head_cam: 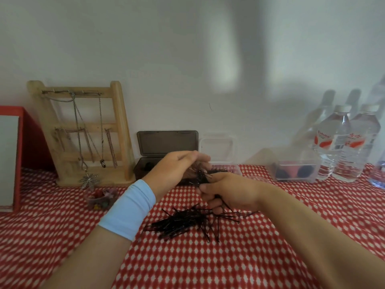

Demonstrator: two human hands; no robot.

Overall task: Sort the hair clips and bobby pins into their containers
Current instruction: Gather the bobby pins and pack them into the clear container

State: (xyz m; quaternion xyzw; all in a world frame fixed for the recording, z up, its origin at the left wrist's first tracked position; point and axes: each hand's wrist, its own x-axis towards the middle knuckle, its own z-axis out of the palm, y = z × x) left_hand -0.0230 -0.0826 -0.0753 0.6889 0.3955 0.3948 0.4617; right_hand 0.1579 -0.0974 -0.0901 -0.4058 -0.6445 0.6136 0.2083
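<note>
The right hand (pixel 229 192) has its fingers clamped on a bobby-pin bundle (pixel 203 176), the left hand (pixel 177 170) has blurred fingers whose grip I cannot tell, and both block the open dark box (pixel 166 144) between a necklace stand (pixel 87 132) and water bottles (pixel 341 142).

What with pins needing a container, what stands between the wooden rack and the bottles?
Head view: an open dark box, an open clear box, then a clear case.

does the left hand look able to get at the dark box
Probably yes: the dark box sits just behind the left hand, lid open, nothing between them. The hand is busy at the pins held in the right hand, though.
</note>
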